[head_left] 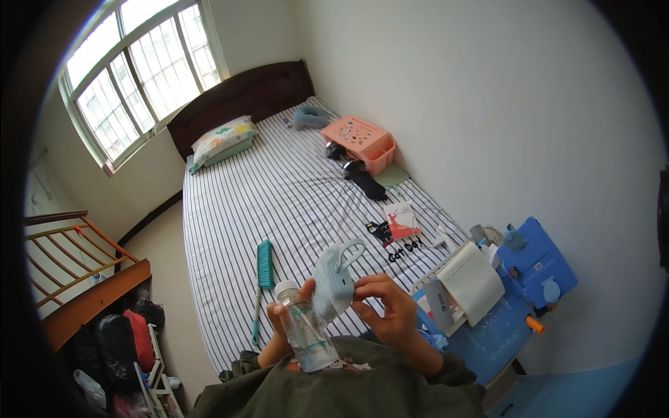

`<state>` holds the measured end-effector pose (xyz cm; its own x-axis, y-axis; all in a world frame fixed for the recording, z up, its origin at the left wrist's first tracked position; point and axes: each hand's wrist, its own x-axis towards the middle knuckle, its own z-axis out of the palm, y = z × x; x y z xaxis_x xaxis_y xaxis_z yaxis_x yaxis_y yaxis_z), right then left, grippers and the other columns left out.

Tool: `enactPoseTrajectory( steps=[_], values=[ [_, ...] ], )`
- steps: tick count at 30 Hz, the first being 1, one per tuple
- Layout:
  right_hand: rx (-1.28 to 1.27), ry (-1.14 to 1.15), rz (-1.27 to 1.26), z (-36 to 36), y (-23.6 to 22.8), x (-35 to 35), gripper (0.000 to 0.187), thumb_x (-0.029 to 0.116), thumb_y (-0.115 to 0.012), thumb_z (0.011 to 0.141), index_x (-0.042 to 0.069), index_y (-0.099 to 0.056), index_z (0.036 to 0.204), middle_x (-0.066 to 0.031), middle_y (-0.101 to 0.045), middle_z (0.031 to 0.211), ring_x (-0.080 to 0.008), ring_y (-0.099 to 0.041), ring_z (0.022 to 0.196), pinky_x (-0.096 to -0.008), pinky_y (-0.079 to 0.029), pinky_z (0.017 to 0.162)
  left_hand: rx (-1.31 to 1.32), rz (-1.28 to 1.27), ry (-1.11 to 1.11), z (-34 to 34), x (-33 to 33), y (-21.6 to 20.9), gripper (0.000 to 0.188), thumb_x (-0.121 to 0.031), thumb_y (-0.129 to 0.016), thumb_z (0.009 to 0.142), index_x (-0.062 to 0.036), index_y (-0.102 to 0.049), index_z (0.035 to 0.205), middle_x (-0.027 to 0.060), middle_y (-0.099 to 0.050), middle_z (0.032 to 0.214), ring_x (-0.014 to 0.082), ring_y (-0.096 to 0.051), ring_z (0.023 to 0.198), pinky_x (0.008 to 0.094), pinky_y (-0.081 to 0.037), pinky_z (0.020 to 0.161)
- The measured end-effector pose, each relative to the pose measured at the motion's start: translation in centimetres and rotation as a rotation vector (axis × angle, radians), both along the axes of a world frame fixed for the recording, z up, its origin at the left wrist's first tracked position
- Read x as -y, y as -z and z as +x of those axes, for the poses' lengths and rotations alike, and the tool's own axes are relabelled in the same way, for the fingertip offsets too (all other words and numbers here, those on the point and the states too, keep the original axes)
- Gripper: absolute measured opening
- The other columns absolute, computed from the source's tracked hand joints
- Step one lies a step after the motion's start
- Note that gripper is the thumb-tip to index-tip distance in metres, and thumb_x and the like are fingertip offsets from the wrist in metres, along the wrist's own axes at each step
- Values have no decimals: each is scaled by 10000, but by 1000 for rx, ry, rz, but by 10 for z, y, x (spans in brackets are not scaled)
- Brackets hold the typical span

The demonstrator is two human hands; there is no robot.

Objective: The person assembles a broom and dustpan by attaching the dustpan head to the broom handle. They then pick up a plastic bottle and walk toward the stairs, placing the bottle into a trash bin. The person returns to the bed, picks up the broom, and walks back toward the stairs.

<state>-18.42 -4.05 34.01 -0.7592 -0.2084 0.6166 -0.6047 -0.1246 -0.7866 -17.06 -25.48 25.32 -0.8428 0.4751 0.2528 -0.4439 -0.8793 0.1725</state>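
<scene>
My left hand (280, 333) grips a clear plastic bottle (304, 327) with a white neck, held upright in front of my chest. My right hand (387, 308) holds a pale grey-blue device with a loop handle (334, 277), pressed against the bottle's upper side. Fingers of the right hand pinch the device's lower edge. Both forearms come out of olive green sleeves at the bottom of the view.
A bed with a striped sheet (279, 195) lies ahead, carrying a teal brush (265, 265), a pillow (221, 139), an orange basket (362, 139), a neck pillow (310, 117), dark items and a booklet (402, 221). A blue stand with papers (502, 292) stands at my right. Wooden furniture (83, 279) sits left.
</scene>
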Motion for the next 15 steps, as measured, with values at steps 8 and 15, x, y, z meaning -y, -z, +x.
enactPoseTrajectory(
  steps=[8,15],
  values=[
    [-1,103,-14,3,9,5,272,0,-693,721,0,-553,955,-117,-589,907,-163,-611,743,-250,-499,634,-68,28,21,-3,-2,-5,752,-248,-563,667,-88,-345,1369,263,-290,1368,429,-459,1147,491,-436,927],
    [223,-166,-113,6,3,-6,214,-50,-561,776,-16,-542,987,-104,-579,918,-152,-607,794,-253,-493,709,-269,31,50,-2,5,-6,725,-248,-557,691,-54,-340,1355,300,-309,1326,431,-459,1144,486,-450,916]
  ],
)
